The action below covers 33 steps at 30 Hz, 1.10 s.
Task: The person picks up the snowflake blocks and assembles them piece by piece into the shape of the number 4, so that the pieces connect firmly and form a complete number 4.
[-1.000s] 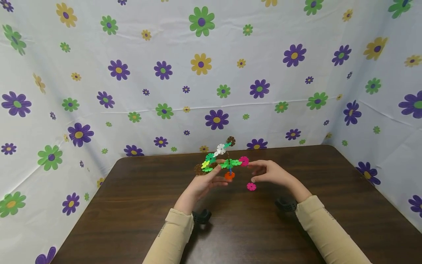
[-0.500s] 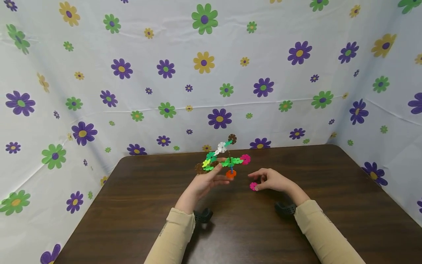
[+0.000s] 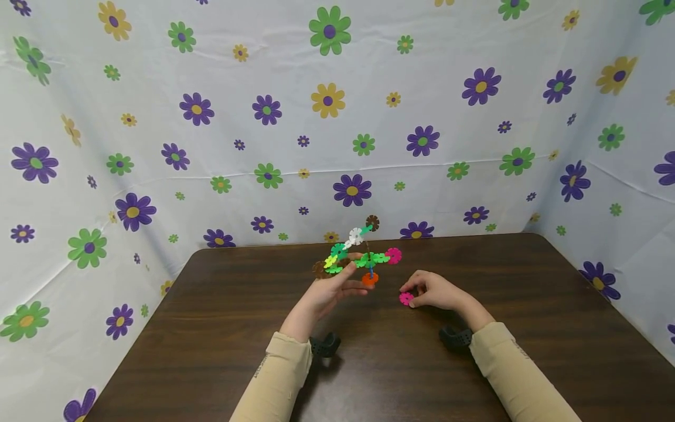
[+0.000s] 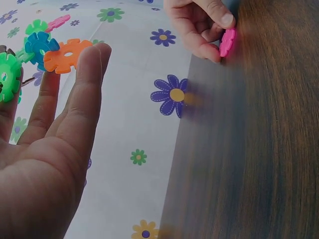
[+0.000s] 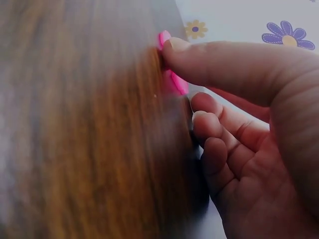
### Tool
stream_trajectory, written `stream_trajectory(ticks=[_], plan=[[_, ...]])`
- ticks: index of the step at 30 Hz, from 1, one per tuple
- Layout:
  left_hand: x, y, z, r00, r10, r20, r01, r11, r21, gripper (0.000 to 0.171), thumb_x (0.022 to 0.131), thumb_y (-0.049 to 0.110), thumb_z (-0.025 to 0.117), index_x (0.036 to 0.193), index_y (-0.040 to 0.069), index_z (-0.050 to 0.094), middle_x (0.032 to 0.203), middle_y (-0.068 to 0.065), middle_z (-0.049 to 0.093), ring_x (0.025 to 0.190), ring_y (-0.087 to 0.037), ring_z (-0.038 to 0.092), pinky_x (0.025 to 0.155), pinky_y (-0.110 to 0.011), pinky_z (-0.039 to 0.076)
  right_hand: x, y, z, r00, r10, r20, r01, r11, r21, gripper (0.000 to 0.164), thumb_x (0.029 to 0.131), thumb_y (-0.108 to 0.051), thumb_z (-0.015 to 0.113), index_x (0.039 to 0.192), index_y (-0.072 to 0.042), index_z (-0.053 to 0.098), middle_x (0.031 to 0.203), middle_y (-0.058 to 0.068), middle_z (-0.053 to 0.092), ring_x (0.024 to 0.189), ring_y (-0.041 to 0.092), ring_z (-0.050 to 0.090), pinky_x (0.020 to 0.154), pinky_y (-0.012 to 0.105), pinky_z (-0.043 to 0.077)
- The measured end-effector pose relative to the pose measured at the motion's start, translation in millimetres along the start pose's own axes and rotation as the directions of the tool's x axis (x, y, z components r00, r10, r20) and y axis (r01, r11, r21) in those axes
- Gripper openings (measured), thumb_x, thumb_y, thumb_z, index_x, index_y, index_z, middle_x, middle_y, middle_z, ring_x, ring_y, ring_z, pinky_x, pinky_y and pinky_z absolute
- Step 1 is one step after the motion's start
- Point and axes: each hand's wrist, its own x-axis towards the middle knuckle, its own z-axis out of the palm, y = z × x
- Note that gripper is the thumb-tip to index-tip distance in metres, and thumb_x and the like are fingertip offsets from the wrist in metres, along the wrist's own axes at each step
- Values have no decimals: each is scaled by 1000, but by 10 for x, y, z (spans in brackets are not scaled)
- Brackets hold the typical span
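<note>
My left hand (image 3: 327,293) holds up a branching build of notched interlocking discs, its thumb laid over the green discs (image 3: 369,260). A white disc (image 3: 355,236) and a brown disc (image 3: 372,223) rise at the top, a pink disc (image 3: 393,256) sticks out to the right, and an orange disc (image 4: 68,55) hangs below a blue disc (image 4: 40,49) by the fingers. To the right, low at the tabletop, my right hand (image 3: 437,291) pinches a loose pink disc (image 3: 406,299) by its edges between thumb and fingertips. The right wrist view shows that thumb over the pink disc (image 5: 178,83).
Both hands work over a dark wooden table (image 3: 221,328). A white cloth (image 3: 274,70) printed with flowers stands behind it and along its sides. Dark bands (image 3: 324,346) with cameras sit at the wrists.
My right hand has drawn back from the build's pink disc and come down to the loose pink disc, its fingers closing round it. The left hand keeps its hold, nearly still.
</note>
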Motion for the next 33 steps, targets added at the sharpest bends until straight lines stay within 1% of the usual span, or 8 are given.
stream_trajectory(ticks=[5,10,14,19,22,25,29,33], plan=[[18,8,5,1000,4,3,-4,1000,16,64,97,46,54,143,7,34,133,-20,52,108,-43,60,93,-45,49,12,-32,-4,1000,8,-5,-8,1000,-11,24,79,-11,77,101,-9,69,94,1,57,72,16,47,63,27,41],[31,12,4,1000,-2,4,2,1000,28,66,96,48,55,144,7,33,134,-21,52,107,-40,62,93,-44,49,35,-69,-32,1000,19,-17,-17,996,88,15,84,-4,70,96,-4,63,84,3,59,71,17,51,63,27,44],[40,10,0,1000,-13,1,13,999,33,64,96,49,55,143,9,35,136,-19,50,108,-40,62,94,-44,48,25,-245,-177,991,57,-117,-30,975,220,14,88,-2,67,101,2,64,86,8,63,76,20,56,68,34,51],[44,11,4,1000,-28,5,28,998,50,58,99,45,51,144,11,35,140,-19,46,114,-49,54,96,-46,47,64,-547,-480,956,130,-263,-32,937,349,27,93,-13,66,113,5,63,94,11,66,81,26,61,75,38,54],[46,16,16,1000,-28,8,28,998,59,56,101,42,49,144,9,33,143,-22,42,115,-52,52,96,-47,46,117,-735,-635,945,103,-311,20,929,370,30,95,-17,64,113,7,63,96,12,67,81,22,63,75,30,53],[52,11,22,1000,-22,7,21,998,59,55,101,40,49,144,8,34,143,-22,41,112,-49,55,95,-47,47,174,-963,-729,943,69,-325,59,928,368,30,95,-16,63,113,8,63,97,16,68,81,18,66,77,29,54],[55,-4,23,1000,-27,-6,28,998,57,57,100,42,52,143,8,37,145,-15,41,110,-44,59,94,-48,47,262,-1228,-736,952,10,-305,98,936,338,29,95,-13,63,116,7,65,99,21,69,83,18,68,77,30,55],[64,-12,27,999,-36,-18,37,998,49,61,98,45,54,143,9,37,146,-11,41,107,-40,62,95,-50,46,342,-1384,-671,948,-89,-307,172,951,257,28,93,-8,66,118,3,66,101,16,70,83,20,68,75,31,56]])
